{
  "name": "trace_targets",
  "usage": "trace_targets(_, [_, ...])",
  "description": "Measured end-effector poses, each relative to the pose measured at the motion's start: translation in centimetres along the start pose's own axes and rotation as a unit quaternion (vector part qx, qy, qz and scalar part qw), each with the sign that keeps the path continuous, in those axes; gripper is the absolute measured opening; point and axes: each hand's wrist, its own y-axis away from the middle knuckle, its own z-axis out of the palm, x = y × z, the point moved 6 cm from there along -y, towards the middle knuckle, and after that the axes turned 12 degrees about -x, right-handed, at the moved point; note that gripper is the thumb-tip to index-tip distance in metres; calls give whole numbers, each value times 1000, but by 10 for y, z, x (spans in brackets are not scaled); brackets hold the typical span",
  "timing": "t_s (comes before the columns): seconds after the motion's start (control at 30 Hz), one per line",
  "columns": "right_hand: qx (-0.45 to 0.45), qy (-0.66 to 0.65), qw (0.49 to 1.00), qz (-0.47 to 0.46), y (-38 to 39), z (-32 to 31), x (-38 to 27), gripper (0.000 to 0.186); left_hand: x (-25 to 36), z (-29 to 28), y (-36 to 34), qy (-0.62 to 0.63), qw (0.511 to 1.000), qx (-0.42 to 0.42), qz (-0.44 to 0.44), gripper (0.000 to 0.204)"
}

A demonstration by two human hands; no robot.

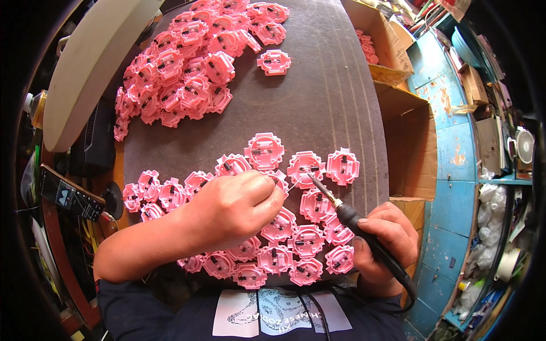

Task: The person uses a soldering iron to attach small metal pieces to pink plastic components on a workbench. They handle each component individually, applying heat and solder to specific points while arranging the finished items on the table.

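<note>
My right hand (384, 244) grips a black soldering iron (355, 221), its metal tip touching or very near the parts inside a pink plastic housing (301, 165). My left hand (239, 204) is closed with thumb and index pinched on a thin wire (290, 187), likely solder, that reaches toward the iron's tip. Pink housings with small black and metal parts lie around both hands, including one (264, 149) above my left hand and another (315, 207) under the iron's shaft; some are hidden beneath my left hand and forearm.
A heap of pink housings (170, 68) covers the upper left of the dark board (307, 102). Cardboard boxes (409, 148) stand along its right side. A pale lamp-like panel (85, 68), a propped phone (71, 193), blue cabinet doors (449, 216) and a small fan (523, 145) surround the work surface.
</note>
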Motion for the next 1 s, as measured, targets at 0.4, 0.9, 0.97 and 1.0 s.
trace_targets(0.4, [-18, 5, 1000, -5, -3, 6, -1, 35, -1, 3, 1, -6, 1000, -16, -3, 29])
trace_targets(0.9, [-2, -20, 1000, 1, 6, -6, 3, 32, -3, -7, 9, -18, 999, -14, -24, 29])
trace_targets(0.97, [38, -27, 999, 20, 13, -15, 6, 36, -4, -12, 14, -9, 1000, 7, -29, 31])
trace_targets(1.0, [71, -38, 996, 42, 18, -18, 9, 46, -5, -16, 16, -4, 1000, 11, -26, 36])
